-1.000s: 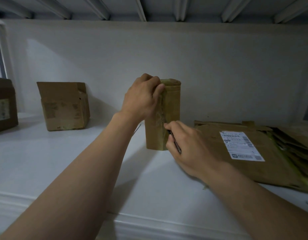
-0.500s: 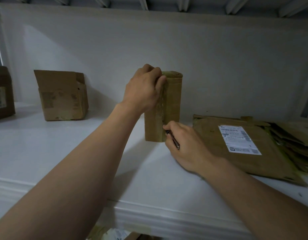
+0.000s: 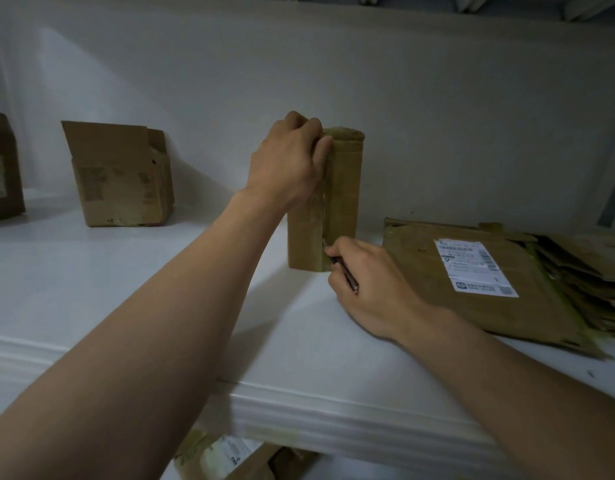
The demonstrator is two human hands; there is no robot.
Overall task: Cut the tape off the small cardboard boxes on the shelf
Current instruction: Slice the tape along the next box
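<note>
Low down, the right hand point(image 3: 368, 289) pinches a thin dark cutter point(image 3: 344, 276) pen-fashion. Thumb and forefinger are curled tight near its front end, and the rear end pokes out over the knuckles. The tip meets the near face of the box point(image 3: 344, 188) close to its bottom, on the tape point(image 3: 321, 202) running up the vertical seam. Whether the fingertips touch the cardboard cannot be told.

The box stands on end on the shelf point(image 3: 143, 289), tall, narrow and upright, directly beyond the cutter hand. The left hand point(image 3: 285, 164) grips its top left corner, fingers curled over the upper edge and thumb lying on the near face beside the tape. The tape looks wrinkled and glossy; whether it is slit cannot be told.

To the right, near the box but apart from it, a stack of flat cardboard point(image 3: 420, 271) lies on the shelf, with a white barcode label point(image 3: 472, 268) on the top sheet. To the left, well apart, an open box point(image 3: 122, 178) sits with its flaps up near the wall point(image 3: 437, 116). At the left frame edge is a dark box point(image 3: 1, 174). Below the shelf's front lip are blurred cardboard scraps point(image 3: 223, 455).
</note>
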